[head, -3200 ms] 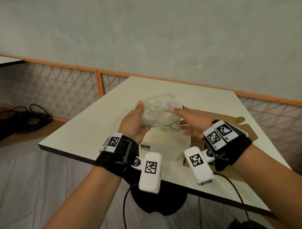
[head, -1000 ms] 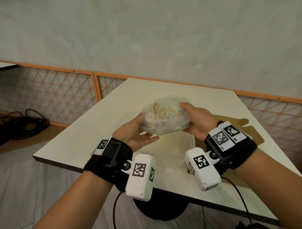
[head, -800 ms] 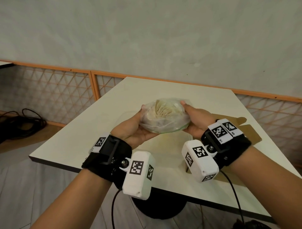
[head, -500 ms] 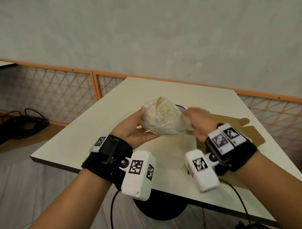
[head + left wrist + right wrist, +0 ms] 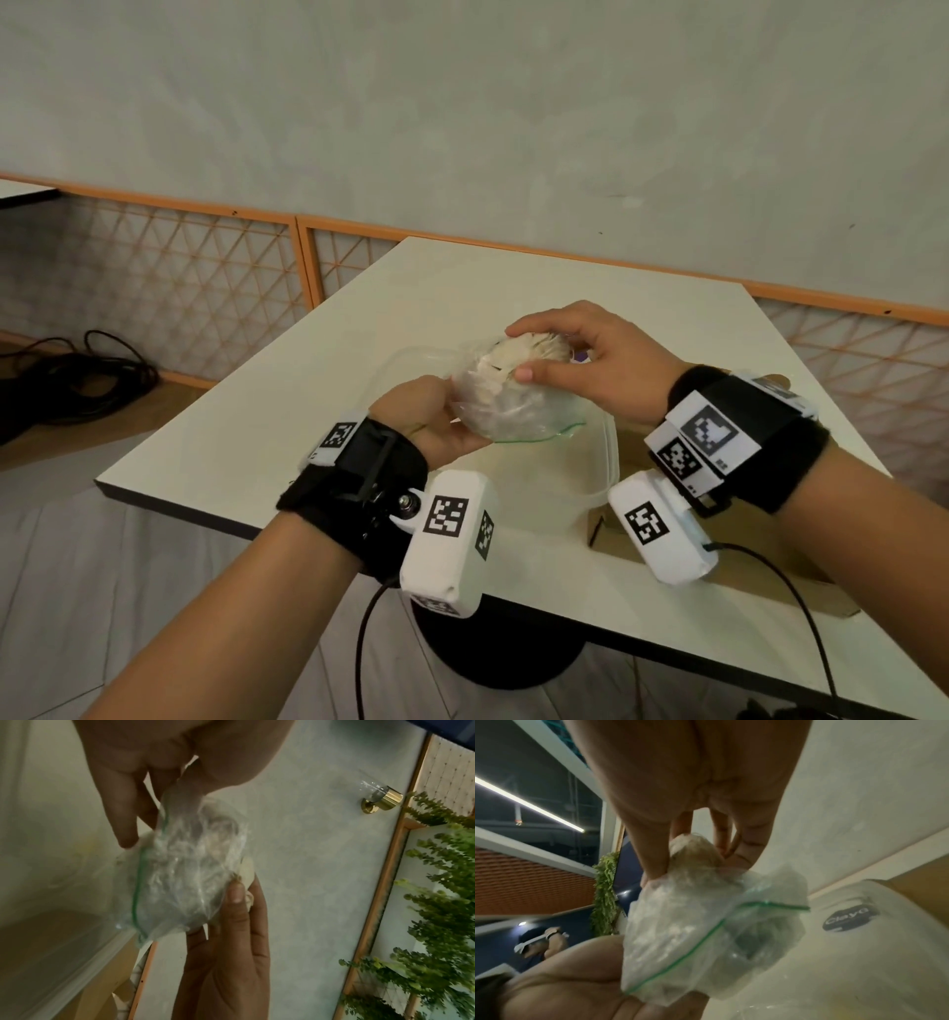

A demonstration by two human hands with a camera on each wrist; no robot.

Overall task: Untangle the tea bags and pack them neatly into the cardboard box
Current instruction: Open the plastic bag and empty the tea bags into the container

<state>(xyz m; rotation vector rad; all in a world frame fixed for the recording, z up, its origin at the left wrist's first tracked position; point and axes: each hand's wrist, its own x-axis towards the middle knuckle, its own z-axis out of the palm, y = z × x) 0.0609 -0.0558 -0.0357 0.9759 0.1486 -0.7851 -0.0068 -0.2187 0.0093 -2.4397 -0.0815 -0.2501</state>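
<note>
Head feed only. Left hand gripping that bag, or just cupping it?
Observer: Gripping. The left wrist view shows the left hand under the plastic bag, thumb pressed into its side.
Operator: Anything marked underneath?
Observer: The clear container carries a dark oval label reading "Claya".
Operator: Anyone else around?
Observer: The right wrist view shows another person in the background, with a white strap on the head.
</note>
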